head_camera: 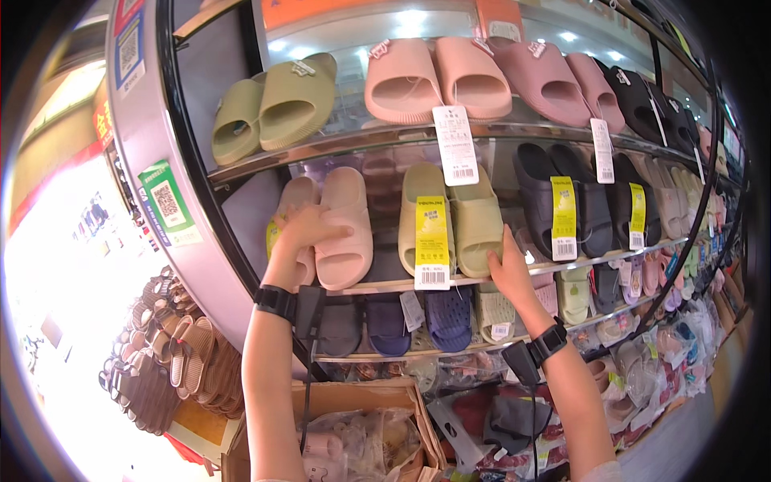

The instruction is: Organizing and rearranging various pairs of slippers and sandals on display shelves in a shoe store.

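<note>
On the middle shelf stands a pair of pale pink slide sandals (344, 259). My left hand (307, 226) lies over the left slide of this pair, its thumb stretched across towards the right one. A yellow tag (272, 238) shows partly beside those fingers; whether they grip anything is hidden. Further right leans a pair of light green slides (479, 223) with a yellow and white hang tag (431, 241). My right hand (511, 262) is at the outer edge of the right green slide, thumb and fingers apart. Both wrists wear black straps with cabled devices.
Pink slides (403, 78) and olive slides (298, 105) stand on the glass shelf (337, 141) above. Dark slides (536, 199) lean at right. Below are navy clogs (449, 322) and a cardboard box (361, 394) of bagged goods. Brown sandals (196, 355) hang left of the white post (199, 265).
</note>
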`<state>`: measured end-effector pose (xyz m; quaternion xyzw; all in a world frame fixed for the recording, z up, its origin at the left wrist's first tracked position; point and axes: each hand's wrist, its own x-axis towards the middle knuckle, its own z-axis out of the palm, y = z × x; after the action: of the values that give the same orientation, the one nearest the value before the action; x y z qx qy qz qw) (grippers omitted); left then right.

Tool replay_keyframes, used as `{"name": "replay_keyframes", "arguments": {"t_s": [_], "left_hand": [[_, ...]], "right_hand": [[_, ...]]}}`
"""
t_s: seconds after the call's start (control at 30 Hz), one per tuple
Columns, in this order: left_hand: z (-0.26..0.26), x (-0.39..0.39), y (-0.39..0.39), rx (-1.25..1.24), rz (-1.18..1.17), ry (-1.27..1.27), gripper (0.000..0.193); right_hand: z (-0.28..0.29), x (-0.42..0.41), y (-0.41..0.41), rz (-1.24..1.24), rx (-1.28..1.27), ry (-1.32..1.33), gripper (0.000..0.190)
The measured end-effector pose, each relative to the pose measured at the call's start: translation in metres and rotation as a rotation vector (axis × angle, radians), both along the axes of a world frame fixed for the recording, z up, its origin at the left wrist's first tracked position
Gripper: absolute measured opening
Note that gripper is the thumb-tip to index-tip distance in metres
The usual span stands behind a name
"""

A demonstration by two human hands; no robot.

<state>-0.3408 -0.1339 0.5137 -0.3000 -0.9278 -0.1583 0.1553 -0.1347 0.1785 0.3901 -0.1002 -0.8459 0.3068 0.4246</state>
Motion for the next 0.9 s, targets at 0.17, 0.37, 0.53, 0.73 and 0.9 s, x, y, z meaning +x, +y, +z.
{"name": "replay_keyframes", "arguments": {"t_s": [0.17, 0.37, 0.53, 0.73, 0.9], "left_hand": [[-0.005, -0.004, -0.001, -0.042, -0.081, 0.144, 0.062], [-0.005, 0.014, 0.002, 0.166, -0.109, 0.053, 0.061], [-0.054, 0.067, 0.044, 0.434, -0.058, 0.374, 0.072], [-0.119, 0.106, 0.108, 0.707, -0.431, -0.041, 0.087], [-0.107, 0.126, 0.122, 0.719, -0.280, 0.197, 0.072]], "right_hand": [[-0.004, -0.006, -0.004, -0.072, 0.050, 0.023, 0.058], [-0.009, -0.012, -0.009, -0.165, 0.107, 0.042, 0.058], [-0.011, 0.000, -0.005, -0.088, 0.096, 0.062, 0.064], [-0.006, 0.037, 0.002, -0.035, 0.196, -0.082, 0.067], [0.000, 0.082, 0.029, 0.007, 0.121, 0.219, 0.047]]}}
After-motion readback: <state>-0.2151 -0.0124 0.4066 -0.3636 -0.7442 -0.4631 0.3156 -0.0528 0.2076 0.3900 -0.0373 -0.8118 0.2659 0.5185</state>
